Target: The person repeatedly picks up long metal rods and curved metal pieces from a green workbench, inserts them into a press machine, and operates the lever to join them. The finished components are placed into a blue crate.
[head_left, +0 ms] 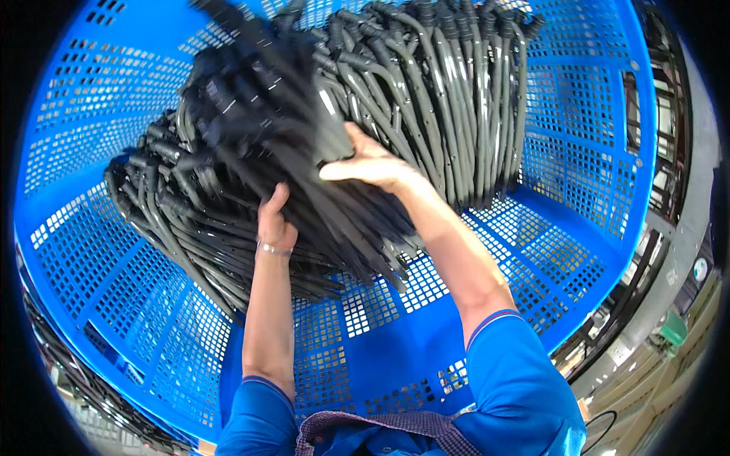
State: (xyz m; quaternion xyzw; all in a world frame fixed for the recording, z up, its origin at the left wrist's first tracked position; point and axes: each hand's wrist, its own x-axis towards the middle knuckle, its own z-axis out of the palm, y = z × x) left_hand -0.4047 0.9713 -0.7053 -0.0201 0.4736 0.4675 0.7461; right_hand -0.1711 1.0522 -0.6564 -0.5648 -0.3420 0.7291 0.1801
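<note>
Clasped between left hand (276,222) and right hand (371,163), a motion-blurred bundle of black tubes (262,121) slants within the blue perforated basket (407,323); opposed palms presumably keep loose lengths together. Neighbouring tubes (449,106) lie side by side, probably for compact stacking.

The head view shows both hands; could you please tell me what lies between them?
In the head view, a partly blurred bundle of dark tubes lies between the left hand and the right hand.
</note>
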